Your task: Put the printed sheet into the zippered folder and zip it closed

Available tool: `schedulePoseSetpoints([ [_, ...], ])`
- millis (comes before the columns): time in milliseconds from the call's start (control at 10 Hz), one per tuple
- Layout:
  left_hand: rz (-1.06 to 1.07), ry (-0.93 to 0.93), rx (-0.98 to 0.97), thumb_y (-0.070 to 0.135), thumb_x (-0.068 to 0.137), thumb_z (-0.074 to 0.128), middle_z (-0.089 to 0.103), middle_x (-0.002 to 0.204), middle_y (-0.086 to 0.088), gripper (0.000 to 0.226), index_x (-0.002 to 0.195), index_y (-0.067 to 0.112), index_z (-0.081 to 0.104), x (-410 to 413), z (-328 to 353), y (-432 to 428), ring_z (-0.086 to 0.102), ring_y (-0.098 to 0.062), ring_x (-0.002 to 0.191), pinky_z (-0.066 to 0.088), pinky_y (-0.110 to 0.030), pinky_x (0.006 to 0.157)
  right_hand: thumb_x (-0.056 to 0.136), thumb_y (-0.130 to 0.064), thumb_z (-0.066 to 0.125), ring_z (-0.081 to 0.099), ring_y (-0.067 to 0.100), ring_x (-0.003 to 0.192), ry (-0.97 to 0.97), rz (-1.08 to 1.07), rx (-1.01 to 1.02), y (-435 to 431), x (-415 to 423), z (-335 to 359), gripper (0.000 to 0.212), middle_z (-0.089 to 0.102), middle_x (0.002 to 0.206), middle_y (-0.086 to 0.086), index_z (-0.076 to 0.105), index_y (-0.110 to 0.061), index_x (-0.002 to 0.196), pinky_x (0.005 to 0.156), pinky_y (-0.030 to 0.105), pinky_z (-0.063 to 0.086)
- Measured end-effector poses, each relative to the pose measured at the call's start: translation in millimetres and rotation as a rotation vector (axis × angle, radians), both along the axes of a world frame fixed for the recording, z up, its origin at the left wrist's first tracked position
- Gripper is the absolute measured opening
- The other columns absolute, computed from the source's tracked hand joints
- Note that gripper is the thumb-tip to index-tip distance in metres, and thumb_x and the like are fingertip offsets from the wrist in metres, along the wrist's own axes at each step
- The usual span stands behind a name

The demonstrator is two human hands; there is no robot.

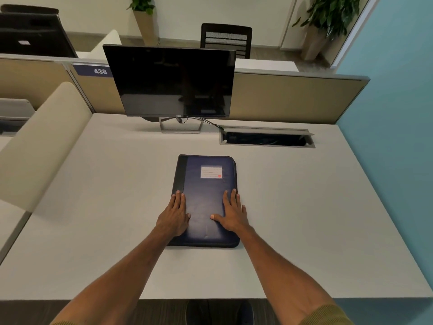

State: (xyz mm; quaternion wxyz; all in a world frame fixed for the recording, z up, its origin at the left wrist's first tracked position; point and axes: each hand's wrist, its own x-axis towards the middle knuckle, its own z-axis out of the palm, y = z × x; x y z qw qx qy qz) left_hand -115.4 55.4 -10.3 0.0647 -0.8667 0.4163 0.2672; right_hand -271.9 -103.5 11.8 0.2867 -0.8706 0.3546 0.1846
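Note:
A dark blue zippered folder (204,191) lies closed and flat in the middle of the desk, its black spine to the left and a white label on its cover. My left hand (174,215) rests flat on the folder's left side, fingers together and pointing away from me. My right hand (232,213) lies flat on its right side with the thumb spread inward. Neither hand grips anything. No printed sheet is visible anywhere on the desk.
A dark monitor (173,80) stands on its stand behind the folder. An open cable hatch (267,138) is set into the grey desk (316,219) at the back right. Partition panels (293,97) bound the rear. A beige divider (39,146) closes off the left.

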Motion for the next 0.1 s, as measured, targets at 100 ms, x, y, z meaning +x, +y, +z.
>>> schedulePoseSetpoints([
  [100,0.002,-0.034,-0.004,0.047,0.116,0.023,-0.018,0.178,-0.014,0.077,0.169,0.004,-0.014,0.4,5.1,-7.3,-0.011,-0.031,0.167,0.008,-0.046,0.138,0.106,-0.060,0.042,-0.016,0.028,0.164,-0.012,0.019,-0.040,-6.2,-3.0,0.6,0.092,-0.025,0.174,0.008,-0.013,-0.020,0.167,0.133,0.056,-0.001],
])
